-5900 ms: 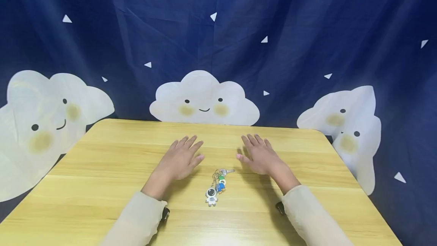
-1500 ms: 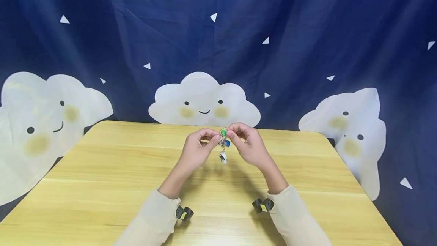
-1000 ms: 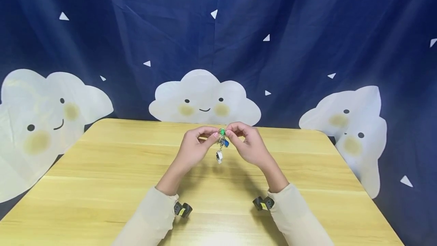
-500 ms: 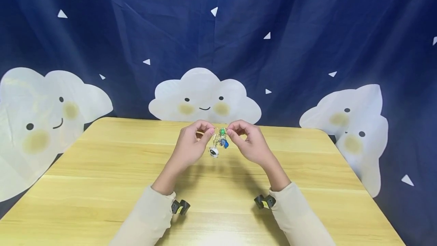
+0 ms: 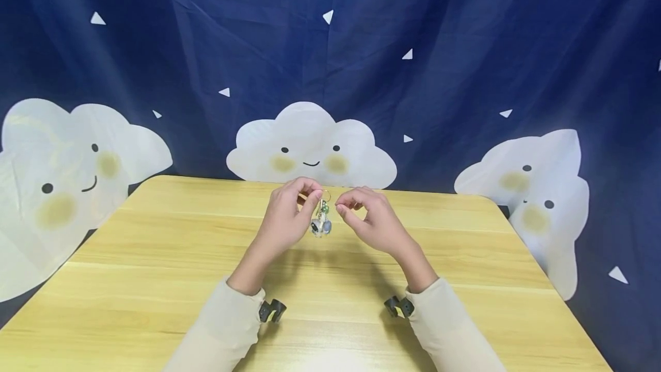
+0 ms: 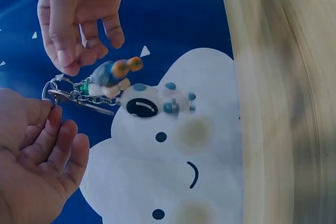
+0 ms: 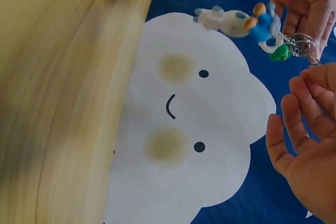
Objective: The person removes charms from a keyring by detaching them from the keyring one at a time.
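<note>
The keychain of small moulded figures and metal links [image 5: 322,226] hangs in mid-air before a dark blue cloth curtain [image 5: 258,27] printed with smiling white clouds [image 5: 310,134]. Below it spreads a pale yellow wood-grain table [image 5: 155,286] with rounded far corners. From my side of the room I see two forearms in pale beige sleeves [image 5: 222,326] over that table. The left hand [image 5: 283,214] pinches the keychain at its top between thumb and forefinger, so the figures dangle just beside and below those fingertips. The right hand [image 5: 377,220] is near, on the other side, its fingers loosely bent and thumb close to forefinger; I see it gripping nothing. A black wrist device [image 5: 272,310] sits at each cuff. Lowest hangs a white astronaut figure with a black visor [image 6: 153,97], next to a blue figure with orange feet [image 6: 109,72]. A green piece [image 7: 281,52] sits above them, under the thin metal ring [image 5: 330,195].
</note>
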`<action>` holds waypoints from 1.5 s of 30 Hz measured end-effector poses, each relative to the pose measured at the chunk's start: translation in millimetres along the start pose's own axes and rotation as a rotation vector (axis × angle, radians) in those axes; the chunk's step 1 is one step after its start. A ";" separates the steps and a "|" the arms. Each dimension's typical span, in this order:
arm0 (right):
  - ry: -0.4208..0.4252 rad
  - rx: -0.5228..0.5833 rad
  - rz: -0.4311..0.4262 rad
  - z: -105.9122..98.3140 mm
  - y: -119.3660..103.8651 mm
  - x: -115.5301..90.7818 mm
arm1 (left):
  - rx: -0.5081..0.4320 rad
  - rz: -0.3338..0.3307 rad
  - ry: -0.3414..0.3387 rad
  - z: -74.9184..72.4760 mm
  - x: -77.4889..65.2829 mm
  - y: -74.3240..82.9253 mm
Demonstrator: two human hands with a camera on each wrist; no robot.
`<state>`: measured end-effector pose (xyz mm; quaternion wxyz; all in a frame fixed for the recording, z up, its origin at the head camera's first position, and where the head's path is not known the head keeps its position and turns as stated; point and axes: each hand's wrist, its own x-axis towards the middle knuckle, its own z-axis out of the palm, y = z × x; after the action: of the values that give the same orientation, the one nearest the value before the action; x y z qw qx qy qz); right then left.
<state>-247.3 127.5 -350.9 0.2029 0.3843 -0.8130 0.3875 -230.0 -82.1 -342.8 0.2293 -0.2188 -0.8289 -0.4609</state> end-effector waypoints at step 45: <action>0.099 0.171 0.044 7.2 -12.5 1.8 | -0.110 0.076 0.043 2.1 0.8 2.1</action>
<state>-238.9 116.0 -348.3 0.2005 0.3627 -0.7742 0.4784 -229.8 -79.1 -341.9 0.2523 -0.2524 -0.7884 -0.5011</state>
